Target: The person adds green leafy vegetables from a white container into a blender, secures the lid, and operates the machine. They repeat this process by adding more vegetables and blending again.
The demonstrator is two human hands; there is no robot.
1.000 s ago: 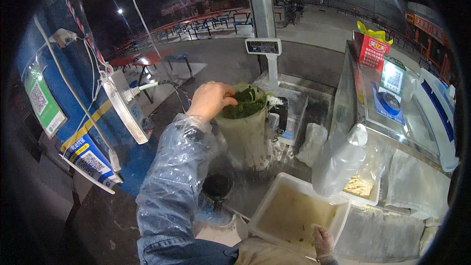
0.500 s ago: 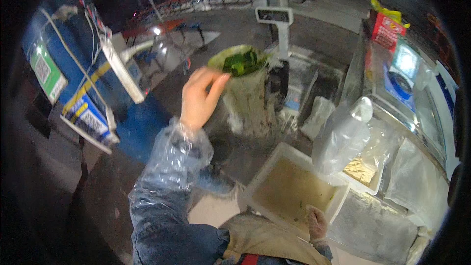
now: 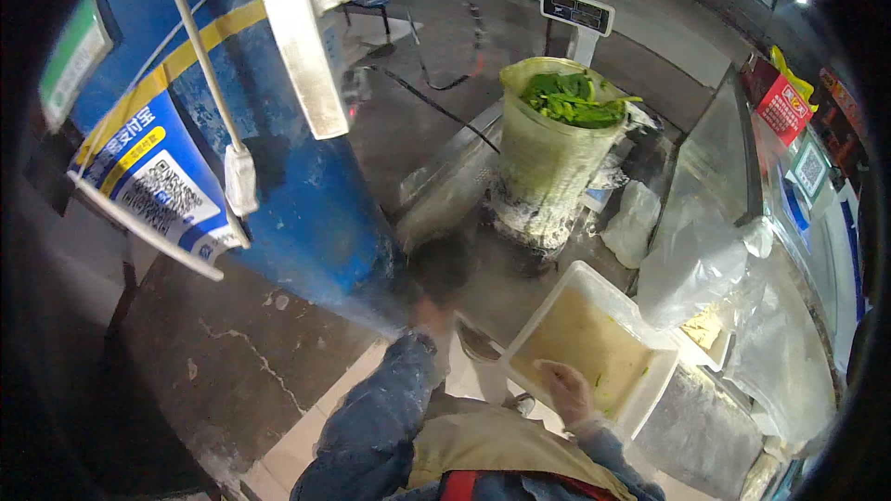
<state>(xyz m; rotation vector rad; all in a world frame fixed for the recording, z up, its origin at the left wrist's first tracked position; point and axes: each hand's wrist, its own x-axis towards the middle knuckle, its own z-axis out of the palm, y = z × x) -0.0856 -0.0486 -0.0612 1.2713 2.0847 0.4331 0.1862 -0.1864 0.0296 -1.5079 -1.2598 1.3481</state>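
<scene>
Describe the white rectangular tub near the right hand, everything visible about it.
The white tub looks like thin plastic, rectangular with rounded corners and a raised rim. It sits level and open, with no lid, holding a shallow, murky yellowish liquid with a few green flecks. The right hand rests on its near rim. A crumpled clear plastic bag lies against its far right corner. It stands on the wet metal counter, in front of the tall bucket of greens.

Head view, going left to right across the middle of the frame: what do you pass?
Blue panel → left hand → pale bucket of green leaves → right hand on the white tub → clear plastic bags → red box.
</scene>
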